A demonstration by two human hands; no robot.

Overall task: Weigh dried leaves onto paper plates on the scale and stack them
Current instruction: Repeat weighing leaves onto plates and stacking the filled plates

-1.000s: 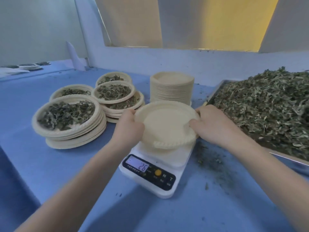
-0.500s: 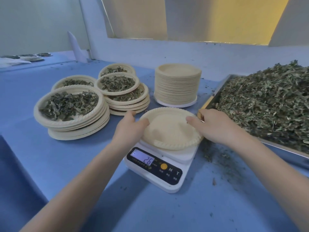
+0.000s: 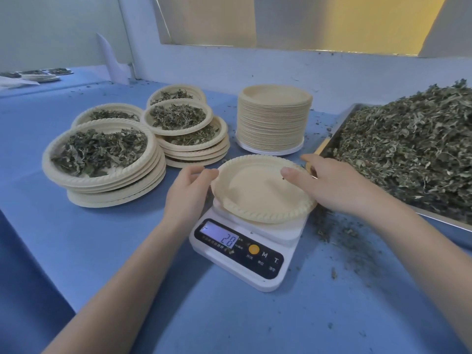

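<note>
An empty paper plate (image 3: 260, 187) sits on the white scale (image 3: 245, 249) near the front middle of the blue bench (image 3: 76, 238), its fluted rim overhanging the weighing platform on all sides; the display reads what looks like 28. The plate is likely very light and thin, stiff enough to hold its dish shape but easy to bend or crease, so it is best held at the ridged rim on two opposite sides, and a nudge could slide it off centre on the smooth platform. The left hand (image 3: 187, 192) touches the plate's left rim, its fingers (image 3: 204, 173) loosely curled against the edge, with the thumb seeming to rest on the rim; whether it truly pinches the rim cannot be told. The right hand (image 3: 334, 185) lies over the right rim with its thumb (image 3: 291, 172) laid just inside the plate, and its other digits reach down behind the far edge, so their grip is hidden. Behind the scale stands a tall stack of unused plates (image 3: 273, 118). To the left are two piles of filled plates (image 3: 102, 154), each topped with dark dried leaves. At the right a metal tray (image 3: 434, 218) holds a big heap of loose leaves (image 3: 408, 149), and crumbs are scattered on the bench beside it.
</note>
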